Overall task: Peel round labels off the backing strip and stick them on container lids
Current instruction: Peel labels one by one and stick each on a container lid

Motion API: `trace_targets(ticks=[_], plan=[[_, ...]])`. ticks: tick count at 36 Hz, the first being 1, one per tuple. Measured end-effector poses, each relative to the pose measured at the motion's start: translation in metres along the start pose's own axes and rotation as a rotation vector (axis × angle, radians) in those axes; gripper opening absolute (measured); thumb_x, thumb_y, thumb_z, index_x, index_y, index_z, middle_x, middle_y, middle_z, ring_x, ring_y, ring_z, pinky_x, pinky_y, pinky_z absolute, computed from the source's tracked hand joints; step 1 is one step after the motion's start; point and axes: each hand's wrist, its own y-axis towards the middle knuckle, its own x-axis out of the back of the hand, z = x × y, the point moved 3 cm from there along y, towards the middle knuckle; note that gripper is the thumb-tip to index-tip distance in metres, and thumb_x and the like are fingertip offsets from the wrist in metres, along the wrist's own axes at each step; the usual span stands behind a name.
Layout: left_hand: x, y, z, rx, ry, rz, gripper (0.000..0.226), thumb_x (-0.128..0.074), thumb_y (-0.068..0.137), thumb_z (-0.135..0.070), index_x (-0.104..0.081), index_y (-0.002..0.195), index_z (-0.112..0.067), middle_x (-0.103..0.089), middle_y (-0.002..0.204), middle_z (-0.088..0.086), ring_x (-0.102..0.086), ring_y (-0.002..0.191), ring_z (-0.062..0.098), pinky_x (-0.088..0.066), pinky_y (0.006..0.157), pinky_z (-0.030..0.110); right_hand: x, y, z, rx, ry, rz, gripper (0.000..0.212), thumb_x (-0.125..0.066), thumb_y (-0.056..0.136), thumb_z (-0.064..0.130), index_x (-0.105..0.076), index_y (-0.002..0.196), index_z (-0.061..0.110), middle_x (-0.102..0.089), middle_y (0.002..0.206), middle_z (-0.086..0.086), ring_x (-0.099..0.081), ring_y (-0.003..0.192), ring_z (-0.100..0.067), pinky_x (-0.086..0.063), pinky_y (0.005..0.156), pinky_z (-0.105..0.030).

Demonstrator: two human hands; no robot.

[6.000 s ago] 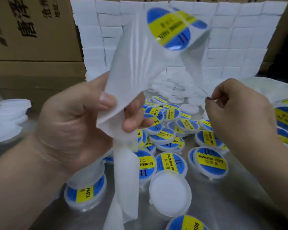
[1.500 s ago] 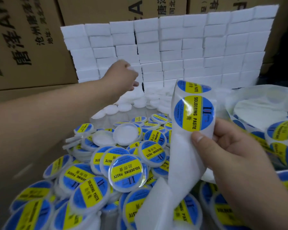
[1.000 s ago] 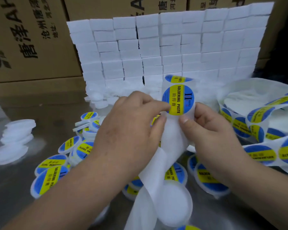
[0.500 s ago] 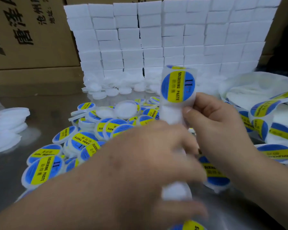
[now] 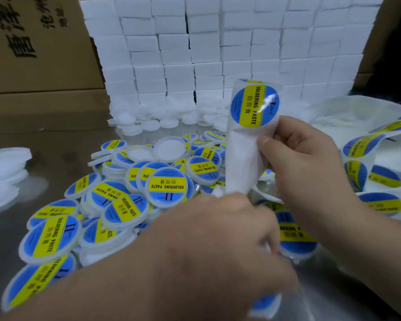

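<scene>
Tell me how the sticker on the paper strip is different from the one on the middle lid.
The strip label sits unpeeled on the white backing strip, held upright by the right hand; the lid label is already stuck on a lid lying in the pile. The strip label's words run downward; the lid label's are upside down. Both are round, blue and yellow, and say SOLDERING PASTE.

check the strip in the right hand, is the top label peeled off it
No, the round label lies flat on the backing strip, just above the thumb of the right hand.
</scene>
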Motion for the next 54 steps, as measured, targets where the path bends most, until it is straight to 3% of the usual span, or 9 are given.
trace_targets(ticks=[4, 11, 16, 22, 26, 34, 40, 48, 54], plan=[[-0.012, 0.0, 0.004, -0.003, 0.167, 0.155, 0.037, -0.035, 0.068, -0.049, -0.07, 0.065, -0.037, -0.06, 0.067, -0.013, -0.058, 0.057, 0.011, -0.044, 0.047, 0.017, -0.002, -0.001, -0.001, -0.024, 0.0, 0.019, 0.024, -0.047, 0.076, 0.014, -0.068, 0.072, 0.025, -0.065, 0.064, 0.013, -0.052, 0.06, 0.001, -0.046, 0.058, -0.015], [-0.015, 0.006, 0.027, 0.326, 0.284, 0.06, 0.034, -0.088, 0.037, -0.022, -0.061, 0.058, -0.02, -0.056, 0.063, 0.003, -0.054, 0.055, 0.027, -0.034, 0.045, 0.03, -0.006, -0.004, 0.0, -0.032, -0.01, 0.062, 0.023, -0.047, 0.078, 0.013, -0.068, 0.08, 0.021, -0.069, 0.071, 0.005, -0.058, 0.069, -0.007, -0.052, 0.066, -0.028], [-0.012, 0.005, 0.023, 0.414, 0.349, 0.025, 0.018, -0.062, 0.073, -0.033, -0.046, 0.073, -0.025, -0.046, 0.078, -0.008, -0.044, 0.071, 0.018, -0.029, 0.056, 0.029, -0.006, -0.005, 0.002, -0.021, -0.01, 0.065, 0.027, -0.048, 0.085, 0.004, -0.068, 0.082, 0.021, -0.071, 0.078, -0.001, -0.061, 0.071, -0.009, -0.053, 0.065, -0.031], [0.012, -0.001, 0.016, 0.301, 0.068, -0.395, 0.024, -0.048, 0.078, -0.032, -0.066, 0.084, -0.018, -0.065, 0.078, -0.002, -0.057, 0.071, 0.02, -0.042, 0.065, 0.032, -0.005, -0.005, 0.0, -0.072, 0.066, 0.08, 0.029, -0.048, 0.089, -0.003, -0.065, 0.089, 0.02, -0.073, 0.075, 0.004, -0.067, 0.068, -0.01, -0.055, 0.063, -0.028], [0.025, -0.008, 0.029, 0.437, -0.139, -0.654, 0.016, -0.053, 0.076, -0.031, -0.063, 0.085, -0.023, -0.058, 0.074, -0.014, -0.05, 0.07, 0.001, -0.036, 0.068, 0.007, -0.006, -0.005, 0.001, -0.079, 0.115, 0.09, 0.03, -0.048, 0.088, -0.006, -0.061, 0.095, 0.02, -0.074, 0.076, 0.003, -0.069, 0.067, -0.009, -0.054, 0.059, -0.02], [0.024, -0.006, 0.042, 0.463, -0.011, -0.705, 0.027, -0.057, 0.076, -0.03, -0.071, 0.096, -0.018, -0.048, 0.098, -0.006, -0.048, 0.086, 0.004, -0.033, 0.073, 0.009, -0.011, -0.014, 0.015, 0.065, 0.069, 0.205, 0.039, -0.052, 0.084, -0.012, -0.067, 0.083, 0.024, -0.07, 0.068, 0.018, -0.063, 0.061, 0.005, -0.045, 0.054, -0.007], [0.02, -0.005, 0.042, 0.424, 0.005, -0.649, 0.031, -0.06, 0.074, -0.042, -0.07, 0.092, -0.019, -0.049, 0.099, -0.007, -0.051, 0.083, 0.012, -0.041, 0.072, 0.027, -0.015, -0.019, 0.013, 0.092, -0.086, 0.278, 0.02, -0.052, 0.075, 0.01, -0.066, 0.088, 0.015, -0.063, 0.078, -0.025, -0.056, 0.078, -0.044, -0.048, 0.061, -0.048], [0.023, -0.005, 0.051, 0.579, -0.275, -0.729, 0.014, -0.059, 0.068, -0.053, -0.062, 0.071, -0.039, -0.058, 0.081, -0.018, -0.053, 0.078, -0.005, -0.039, 0.066, 0.01, -0.014, -0.018, 0.011, 0.116, -0.123, 0.266, 0.034, -0.05, 0.077, 0.008, -0.07, 0.071, 0.034, -0.071, 0.077, 0.01, -0.065, 0.071, -0.007, -0.052, 0.068, -0.029], [0.034, -0.017, 0.091, 0.843, -0.484, -1.062, 0.024, -0.053, 0.085, -0.045, -0.061, 0.066, -0.032, -0.062, 0.063, -0.013, -0.053, 0.058, 0.003, -0.04, 0.054, 0.019, -0.011, -0.014, 0.006, 0.041, -0.004, 0.161, 0.038, -0.047, 0.076, 0.009, -0.051, 0.101, 0.037, -0.066, 0.081, 0.022, -0.054, 0.051, 0.002, -0.046, 0.056, -0.014]])
